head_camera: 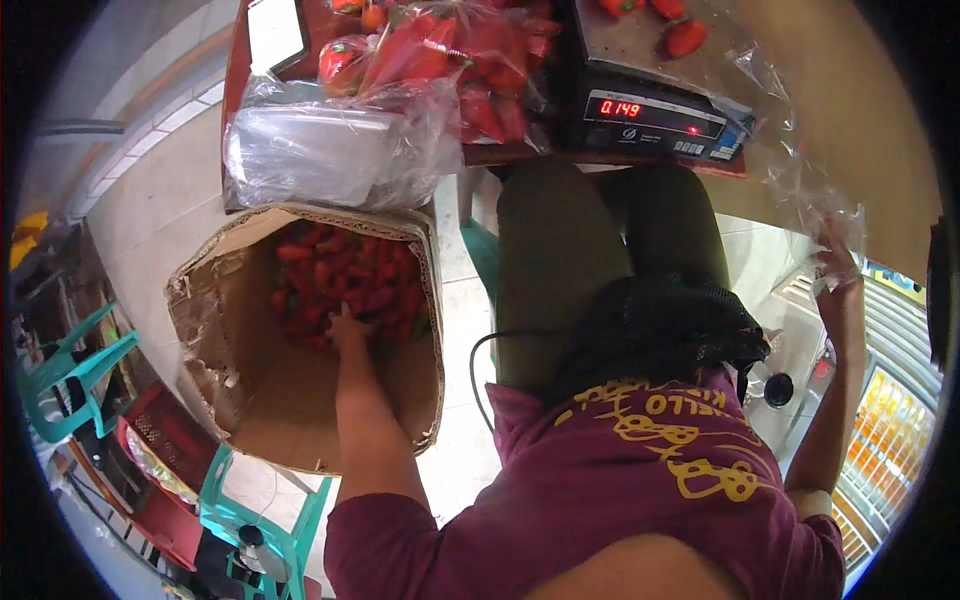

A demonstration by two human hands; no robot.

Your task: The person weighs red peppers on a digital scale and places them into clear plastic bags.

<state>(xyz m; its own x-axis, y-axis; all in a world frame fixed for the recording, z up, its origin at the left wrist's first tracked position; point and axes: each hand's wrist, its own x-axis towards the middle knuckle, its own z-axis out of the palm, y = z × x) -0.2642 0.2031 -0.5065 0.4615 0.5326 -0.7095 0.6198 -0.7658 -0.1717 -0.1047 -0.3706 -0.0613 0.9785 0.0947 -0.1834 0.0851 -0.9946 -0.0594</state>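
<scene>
My left hand [349, 330] reaches down into a tall open cardboard box [277, 420], over a heap of red peppers [352, 270]. Its fingertips are at the peppers, but shadow hides whether one is gripped. Out to the right, my right hand [836, 262] holds a thin clear plastic bag [802, 187] that hangs loosely around the fingers. On the table ahead stands a digital scale [645, 120] with its red display lit. Several red peppers [686, 37] lie on its metal pan.
Clear bags packed with red peppers [450, 52] lie left of the scale. A stack of clear plastic bags [315, 150] rests at the table's near-left corner, below a white flat object [276, 34]. Green plastic stools [262, 517] stand behind the box. A wire rack [885, 442] is at far right.
</scene>
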